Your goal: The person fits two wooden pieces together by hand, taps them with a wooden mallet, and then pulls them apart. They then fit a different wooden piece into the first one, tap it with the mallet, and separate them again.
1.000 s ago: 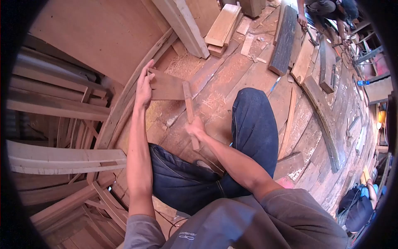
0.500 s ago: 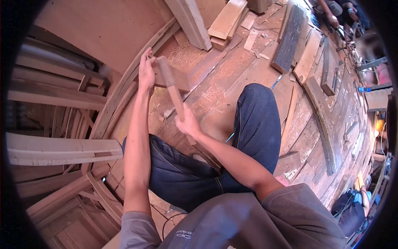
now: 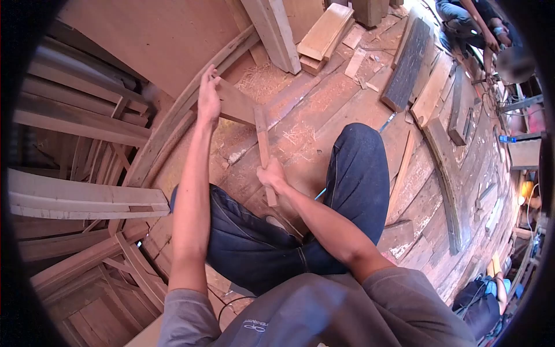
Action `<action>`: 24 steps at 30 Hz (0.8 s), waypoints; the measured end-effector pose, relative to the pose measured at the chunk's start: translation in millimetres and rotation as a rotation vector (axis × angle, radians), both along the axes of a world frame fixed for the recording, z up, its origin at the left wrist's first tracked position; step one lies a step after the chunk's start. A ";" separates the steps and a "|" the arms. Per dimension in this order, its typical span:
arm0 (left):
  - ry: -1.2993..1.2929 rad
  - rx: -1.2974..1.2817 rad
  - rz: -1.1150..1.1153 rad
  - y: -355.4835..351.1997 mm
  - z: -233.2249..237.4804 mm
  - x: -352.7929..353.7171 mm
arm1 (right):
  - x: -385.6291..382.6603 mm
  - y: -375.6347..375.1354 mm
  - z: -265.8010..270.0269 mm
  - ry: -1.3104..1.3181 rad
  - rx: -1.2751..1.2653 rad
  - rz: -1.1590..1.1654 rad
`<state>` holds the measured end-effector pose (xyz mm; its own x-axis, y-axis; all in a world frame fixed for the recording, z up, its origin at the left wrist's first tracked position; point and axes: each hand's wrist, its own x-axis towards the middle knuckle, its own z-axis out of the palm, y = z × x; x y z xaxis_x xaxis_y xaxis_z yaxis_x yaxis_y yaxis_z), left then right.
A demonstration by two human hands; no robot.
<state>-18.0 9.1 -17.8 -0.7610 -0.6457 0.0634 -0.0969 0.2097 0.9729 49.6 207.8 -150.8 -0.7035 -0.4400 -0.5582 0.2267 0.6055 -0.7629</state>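
My left hand (image 3: 209, 99) rests at the left end of a flat wooden board (image 3: 236, 104), its fingers stretched out and pointing up. In my right hand (image 3: 272, 175) is a narrow strip of wood (image 3: 262, 136), gripped near its lower part with the fingers wrapped round it. The strip stands across the right end of the board, its upper tip overlapping the board's edge in this view. Both hands are in front of my bent knees (image 3: 358, 162), over the plank floor.
A curved timber rib (image 3: 167, 141) and upright post (image 3: 272, 34) stand at the left and top. Stacked boards (image 3: 324, 34), a dark plank (image 3: 406, 69) and a long curved plank (image 3: 448, 173) lie on the floor. Other people (image 3: 471, 23) are at the right edges.
My right hand has moved the wood strip to the right, from beside my left hand to the board's right end. My left hand stays at the board's left end.
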 end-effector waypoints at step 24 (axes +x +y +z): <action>0.059 -0.044 0.107 -4.3 -9.8 -7.0 | 14.9 -14.5 45.4 0.130 -0.331 -0.120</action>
<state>-25.0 4.8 -27.6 -0.6823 -0.7183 0.1360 -0.0642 0.2443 0.9676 64.6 193.3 -105.4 -0.8167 -0.4916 -0.3023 0.1694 0.2964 -0.9399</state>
